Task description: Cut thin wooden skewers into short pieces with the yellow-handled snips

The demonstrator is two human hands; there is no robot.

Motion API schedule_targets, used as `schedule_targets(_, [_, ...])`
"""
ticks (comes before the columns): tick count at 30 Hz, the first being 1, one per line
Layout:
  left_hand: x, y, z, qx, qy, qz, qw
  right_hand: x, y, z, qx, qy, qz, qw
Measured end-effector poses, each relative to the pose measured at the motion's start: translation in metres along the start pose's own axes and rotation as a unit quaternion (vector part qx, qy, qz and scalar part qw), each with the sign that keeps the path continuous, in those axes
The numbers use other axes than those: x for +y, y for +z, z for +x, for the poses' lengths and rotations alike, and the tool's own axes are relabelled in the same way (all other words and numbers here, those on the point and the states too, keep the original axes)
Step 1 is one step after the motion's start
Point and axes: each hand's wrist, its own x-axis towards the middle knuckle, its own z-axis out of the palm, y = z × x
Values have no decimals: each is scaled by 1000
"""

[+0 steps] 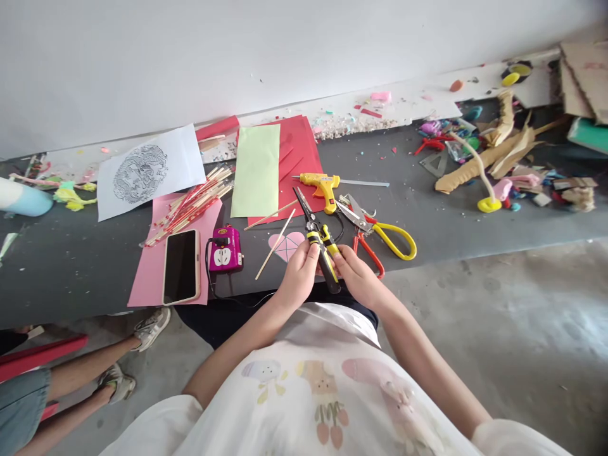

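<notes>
Both my hands hold black-and-yellow snips (319, 239) over the near edge of a low dark table (76, 266). My left hand (298, 273) has its fingers wrapped round the left handle. My right hand (357, 275) closes on the right handle. The blades point away from me, slightly apart, above a red sheet (304, 158). A pink heart-shaped cutout (287, 244) and thin wooden sticks (275, 244) lie just left of the snips. A yellow glue gun (323, 187) and yellow-and-red shears (380, 237) rest just beyond my right hand.
A phone (181, 266) lies on pink paper beside a magenta power strip (225, 249). A bundle of sticks (190, 206), a light-green sheet (257, 170) and a printed drawing (147, 171) lie further back. Cardboard scraps (494, 158) clutter the right. Another person's legs (90, 373) are at lower left.
</notes>
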Motion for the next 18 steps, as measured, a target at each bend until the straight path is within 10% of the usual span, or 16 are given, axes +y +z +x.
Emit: schedule_targets(18, [-2,-2,-8,-11,-44,-54,997,0,-4,5,51,-19,-180,982])
